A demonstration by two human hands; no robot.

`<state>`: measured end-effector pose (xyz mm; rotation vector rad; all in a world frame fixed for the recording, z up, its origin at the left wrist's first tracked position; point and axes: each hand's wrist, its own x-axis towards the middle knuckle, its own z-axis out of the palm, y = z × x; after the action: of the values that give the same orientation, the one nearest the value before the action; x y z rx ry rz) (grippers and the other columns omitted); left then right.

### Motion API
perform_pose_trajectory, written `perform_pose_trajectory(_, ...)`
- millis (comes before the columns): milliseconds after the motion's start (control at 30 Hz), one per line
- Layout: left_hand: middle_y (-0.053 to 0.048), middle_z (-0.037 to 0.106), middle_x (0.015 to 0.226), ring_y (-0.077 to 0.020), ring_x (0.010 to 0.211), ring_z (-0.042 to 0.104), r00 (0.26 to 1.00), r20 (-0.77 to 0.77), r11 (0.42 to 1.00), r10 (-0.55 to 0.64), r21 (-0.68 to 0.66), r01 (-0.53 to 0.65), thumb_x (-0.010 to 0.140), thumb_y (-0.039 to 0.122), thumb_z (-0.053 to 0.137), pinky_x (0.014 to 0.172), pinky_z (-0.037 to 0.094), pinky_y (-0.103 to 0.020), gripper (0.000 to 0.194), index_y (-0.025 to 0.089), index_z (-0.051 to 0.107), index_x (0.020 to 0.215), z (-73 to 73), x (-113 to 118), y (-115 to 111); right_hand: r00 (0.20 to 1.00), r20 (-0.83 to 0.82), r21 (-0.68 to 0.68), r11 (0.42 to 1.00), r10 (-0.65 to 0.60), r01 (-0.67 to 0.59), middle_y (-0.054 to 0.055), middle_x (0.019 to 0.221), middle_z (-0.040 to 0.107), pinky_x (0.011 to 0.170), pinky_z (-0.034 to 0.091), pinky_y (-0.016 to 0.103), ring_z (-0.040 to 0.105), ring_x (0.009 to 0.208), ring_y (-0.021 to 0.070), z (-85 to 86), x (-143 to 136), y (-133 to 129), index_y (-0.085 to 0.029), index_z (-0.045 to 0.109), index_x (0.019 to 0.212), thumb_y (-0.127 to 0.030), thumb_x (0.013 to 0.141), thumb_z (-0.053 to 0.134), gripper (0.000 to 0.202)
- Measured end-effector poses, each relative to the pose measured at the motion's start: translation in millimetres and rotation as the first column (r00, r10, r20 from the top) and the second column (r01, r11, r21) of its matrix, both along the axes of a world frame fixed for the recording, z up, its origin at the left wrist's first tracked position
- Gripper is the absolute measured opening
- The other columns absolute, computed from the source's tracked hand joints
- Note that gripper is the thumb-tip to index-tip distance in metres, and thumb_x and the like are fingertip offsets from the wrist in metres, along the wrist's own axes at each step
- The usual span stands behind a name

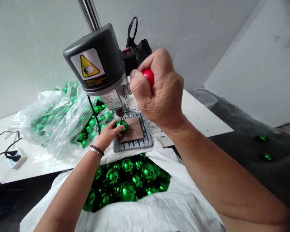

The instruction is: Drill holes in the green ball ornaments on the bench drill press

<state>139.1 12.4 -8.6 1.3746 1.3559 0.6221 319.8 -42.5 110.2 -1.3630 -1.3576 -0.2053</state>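
Observation:
My left hand (110,132) is closed round a shiny green bauble (122,125), which it holds on a brown board (135,130) over the slotted base (116,148) of a bench drill press (96,61). The drill chuck (120,112) hangs just above the bauble; whether the bit touches it I cannot tell. My right hand (159,90) is wrapped round the red-knobbed lever (149,77) at the side of the drill head. Below, an open white sack (183,199) is full of green baubles (127,191).
Clear plastic bags (60,119) with more green baubles lie on the white table (198,116) at the left. A power strip (18,158) with black cords sits near the table's left front. Dark shavings are scattered round the base. Two baubles (267,157) lie on the dark floor at the right.

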Motion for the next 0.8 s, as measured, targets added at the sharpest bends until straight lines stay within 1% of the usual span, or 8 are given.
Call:
perform_pose_trajectory(133,0.003,0.061,0.071,-0.0076,0.054,0.05,0.999,-0.035,0.998,-0.041,0.039,0.043,0.07,0.039,0.071,0.052,0.038,-0.02,0.056,0.016,0.062,0.12,0.2,0.2,-0.5,1.0,0.024,-0.003,1.0,-0.012,0.013,-0.002,0.075,0.048,0.066,0.038,0.02,0.051,0.071,0.0063,1.0,0.1,0.4,-0.02,0.043,0.083,-0.037,0.09,0.04,0.019)
perform_pose_trajectory(233,0.002,0.063,0.074,-0.0086,0.056,0.049,0.99,-0.122,0.989,-0.067,0.123,0.082,0.07,0.038,0.07,0.055,0.04,-0.021,0.055,0.017,0.064,0.12,-3.0,0.2,1.9,1.0,0.025,-0.007,1.0,-0.008,0.008,-0.002,0.076,0.049,0.066,0.039,0.019,0.051,0.071,0.0063,1.5,0.4,0.4,-0.019,0.042,0.083,-0.037,0.09,0.043,0.019)
perform_pose_trajectory(333,0.0,0.068,0.084,-0.0125,0.071,0.057,0.979,-0.192,0.966,-0.073,0.229,0.117,0.068,0.036,0.073,0.067,0.045,-0.023,0.051,0.02,0.068,0.115,-7.7,1.8,5.3,1.0,0.022,-0.012,1.0,-0.002,0.002,-0.001,0.078,0.051,0.067,0.04,0.02,0.05,0.072,0.0069,1.8,0.5,-0.3,-0.02,0.041,0.082,-0.037,0.089,0.045,0.019)
perform_pose_trajectory(400,-0.001,0.07,0.09,-0.0154,0.081,0.059,0.976,-0.209,0.957,-0.065,0.263,0.12,0.065,0.035,0.076,0.076,0.046,-0.025,0.052,0.021,0.069,0.114,-9.7,4.7,6.2,1.0,0.02,-0.003,1.0,0.008,-0.008,-0.001,0.078,0.051,0.068,0.04,0.02,0.05,0.072,0.0071,1.7,0.4,-0.7,-0.02,0.041,0.082,-0.036,0.089,0.044,0.018)
perform_pose_trajectory(500,-0.001,0.07,0.089,-0.0173,0.082,0.06,0.977,-0.209,0.96,-0.051,0.26,0.106,0.06,0.033,0.08,0.078,0.047,-0.026,0.059,0.021,0.069,0.117,-10.5,10.8,5.0,1.0,0.017,0.011,1.0,0.011,-0.011,-0.001,0.077,0.049,0.068,0.04,0.02,0.049,0.071,0.0068,1.2,0.5,-1.0,-0.02,0.041,0.082,-0.036,0.089,0.043,0.018)
perform_pose_trajectory(633,0.0,0.068,0.083,-0.0173,0.078,0.06,0.979,-0.192,0.968,-0.064,0.227,0.108,0.061,0.034,0.08,0.076,0.047,-0.028,0.06,0.022,0.068,0.118,-11.1,16.5,1.8,1.0,-0.003,0.031,0.999,0.015,-0.015,0.0,0.076,0.049,0.066,0.04,0.02,0.046,0.068,0.0068,-0.1,0.7,-1.0,-0.02,0.042,0.081,-0.034,0.088,0.043,0.016)
perform_pose_trajectory(800,-0.003,0.07,0.089,-0.0197,0.08,0.062,0.983,-0.18,0.976,-0.031,0.207,0.069,0.061,0.033,0.081,0.076,0.049,-0.03,0.062,0.019,0.067,0.12,-10.9,18.6,-3.5,0.998,-0.029,0.107,0.993,0.049,-0.045,0.0,0.075,0.051,0.065,0.041,0.021,0.046,0.066,0.0068,-2.8,0.5,0.0,-0.02,0.045,0.079,-0.035,0.087,0.046,0.018)
